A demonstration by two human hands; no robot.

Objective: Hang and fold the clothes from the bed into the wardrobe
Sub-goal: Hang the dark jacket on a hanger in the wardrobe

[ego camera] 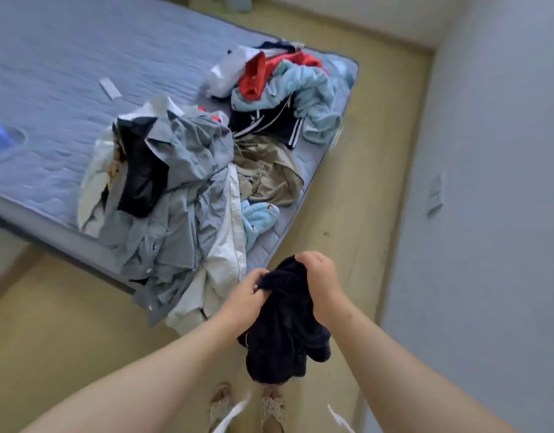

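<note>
Beside bed [66, 98] corner: left hand [249, 293] and right hand [321, 278] both grip dark garment [282, 332]; clothes pile [188, 189] on mattress.

No text, label or number is legible anywhere.

Bare forearms [150, 367], pale woven-patterned slippers [272, 409] on both feet

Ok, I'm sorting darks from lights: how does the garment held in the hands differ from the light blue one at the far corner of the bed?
The dark navy garment is near black, the light blue garment pale. The navy one hangs bunched from the left hand and right hand; the blue one lies crumpled on the bed. Both are unfolded.
</note>
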